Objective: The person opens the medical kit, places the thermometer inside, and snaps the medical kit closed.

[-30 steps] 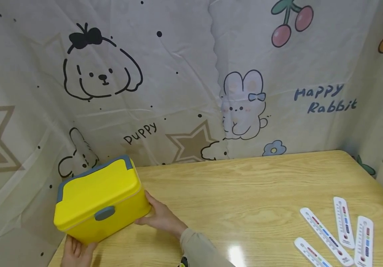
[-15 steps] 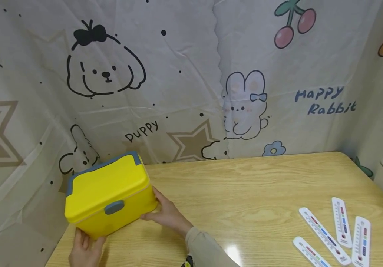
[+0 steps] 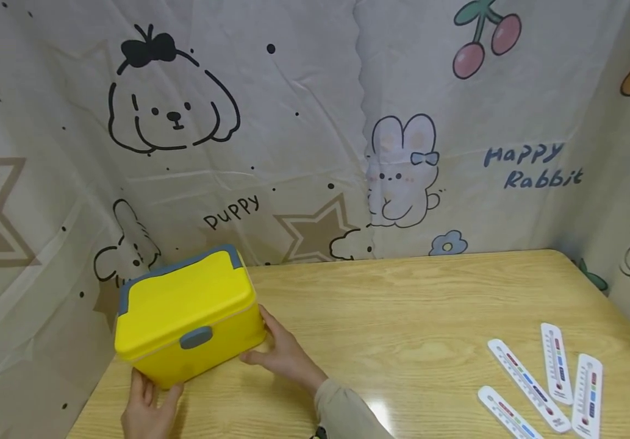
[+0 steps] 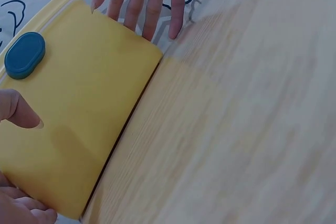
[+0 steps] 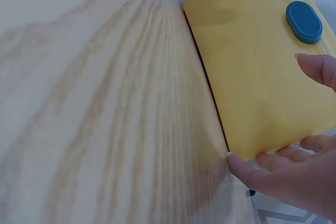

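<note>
A yellow storage box (image 3: pixel 188 305) with a blue-grey handle (image 3: pixel 183 267) along its back and an oval blue-grey latch (image 3: pixel 196 337) stands at an angle on the left of the table, lid shut. My left hand (image 3: pixel 149 407) holds its front left corner, thumb on the front and fingers at the side. My right hand (image 3: pixel 284 353) grips the right end, thumb towards the front. In the left wrist view, the right fingers (image 4: pixel 152 14) lie fairly straight along that end. The bottom edge of the box lies close to the tabletop. Its inside is hidden.
Several white thermometers (image 3: pixel 529 385) with printed scales lie at the table's right front. The wooden table (image 3: pixel 391 311) meets a cartoon-printed cloth (image 3: pixel 304 122) at the back; cloth also hangs on the left and right.
Both hands have moved the box a little to the right along the table, keeping hold of it. The head view has shifted slightly. The thermometers lie as before.
</note>
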A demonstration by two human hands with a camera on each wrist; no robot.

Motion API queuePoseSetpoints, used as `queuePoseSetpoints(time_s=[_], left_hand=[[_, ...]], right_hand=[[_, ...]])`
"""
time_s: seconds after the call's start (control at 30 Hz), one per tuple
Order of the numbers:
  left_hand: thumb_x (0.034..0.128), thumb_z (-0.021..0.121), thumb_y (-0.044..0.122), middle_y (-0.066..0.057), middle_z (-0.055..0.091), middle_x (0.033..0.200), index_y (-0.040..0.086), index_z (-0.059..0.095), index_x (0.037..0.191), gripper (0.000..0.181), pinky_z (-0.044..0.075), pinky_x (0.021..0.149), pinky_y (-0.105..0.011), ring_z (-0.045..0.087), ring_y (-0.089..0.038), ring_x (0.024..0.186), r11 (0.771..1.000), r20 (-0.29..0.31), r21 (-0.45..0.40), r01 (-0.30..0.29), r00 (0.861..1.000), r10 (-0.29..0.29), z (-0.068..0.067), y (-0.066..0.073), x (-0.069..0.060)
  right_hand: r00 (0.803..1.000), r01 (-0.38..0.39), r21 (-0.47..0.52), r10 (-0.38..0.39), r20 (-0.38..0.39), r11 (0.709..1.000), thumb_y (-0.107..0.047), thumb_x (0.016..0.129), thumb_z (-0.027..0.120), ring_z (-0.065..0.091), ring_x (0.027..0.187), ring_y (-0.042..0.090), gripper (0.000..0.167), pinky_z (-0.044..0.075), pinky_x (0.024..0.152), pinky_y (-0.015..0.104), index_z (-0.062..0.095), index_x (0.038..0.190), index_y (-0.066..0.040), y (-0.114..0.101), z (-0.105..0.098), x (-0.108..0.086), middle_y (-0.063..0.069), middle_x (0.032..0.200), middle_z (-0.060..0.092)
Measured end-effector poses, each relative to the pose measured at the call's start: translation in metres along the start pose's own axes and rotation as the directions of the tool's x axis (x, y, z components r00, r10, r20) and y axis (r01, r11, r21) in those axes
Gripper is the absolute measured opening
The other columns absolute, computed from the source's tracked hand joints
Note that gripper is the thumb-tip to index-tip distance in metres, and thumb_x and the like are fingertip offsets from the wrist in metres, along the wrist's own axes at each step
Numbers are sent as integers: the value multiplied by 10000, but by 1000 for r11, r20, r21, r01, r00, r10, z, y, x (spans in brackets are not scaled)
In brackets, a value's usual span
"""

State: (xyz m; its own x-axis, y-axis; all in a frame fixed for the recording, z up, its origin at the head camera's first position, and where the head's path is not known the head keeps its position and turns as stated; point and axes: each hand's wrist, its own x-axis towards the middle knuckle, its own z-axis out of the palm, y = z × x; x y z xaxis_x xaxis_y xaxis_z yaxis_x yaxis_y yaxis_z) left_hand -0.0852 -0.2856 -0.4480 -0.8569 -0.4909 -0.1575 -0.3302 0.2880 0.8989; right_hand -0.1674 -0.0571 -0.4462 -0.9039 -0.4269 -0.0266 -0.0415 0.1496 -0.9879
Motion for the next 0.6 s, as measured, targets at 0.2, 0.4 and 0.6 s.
queuePoseSetpoints(time_s=[0.2, 0.4, 0.6], left_hand=[[863, 683, 201, -188, 70, 1579, 184, -44, 1557, 1005, 230, 1111, -560, 138, -432, 1417, 1000, -9, 2, -8, 1000, 8, 3, 0, -3], [887, 670, 188, -182, 89, 1579, 190, -37, 1557, 973, 210, 1121, -545, 134, -424, 1420, 1000, 11, -1, -13, 1000, 13, 6, -3, -7], [864, 641, 55, -216, 131, 1571, 145, 16, 1564, 942, 219, 1127, -526, 152, -400, 1426, 997, -37, -66, -29, 999, 26, 8, -1, -10]], right_hand=[[999, 32, 27, -32, -9, 999, -257, 832, 759, 277, 1419, 296, 909, 269, 1091, 607, 201, 1549, -274, 3, -1, -7, -9, 1571, 262], [998, 63, 64, -61, -30, 996, -226, 847, 743, 259, 1424, 314, 889, 368, 1043, 577, 200, 1551, -232, 9, 1, -20, 24, 1578, 244], [998, 57, 73, -54, -44, 996, -242, 857, 734, 270, 1418, 305, 877, 390, 1033, 558, 201, 1553, -210, 6, 2, -23, 43, 1574, 249]])
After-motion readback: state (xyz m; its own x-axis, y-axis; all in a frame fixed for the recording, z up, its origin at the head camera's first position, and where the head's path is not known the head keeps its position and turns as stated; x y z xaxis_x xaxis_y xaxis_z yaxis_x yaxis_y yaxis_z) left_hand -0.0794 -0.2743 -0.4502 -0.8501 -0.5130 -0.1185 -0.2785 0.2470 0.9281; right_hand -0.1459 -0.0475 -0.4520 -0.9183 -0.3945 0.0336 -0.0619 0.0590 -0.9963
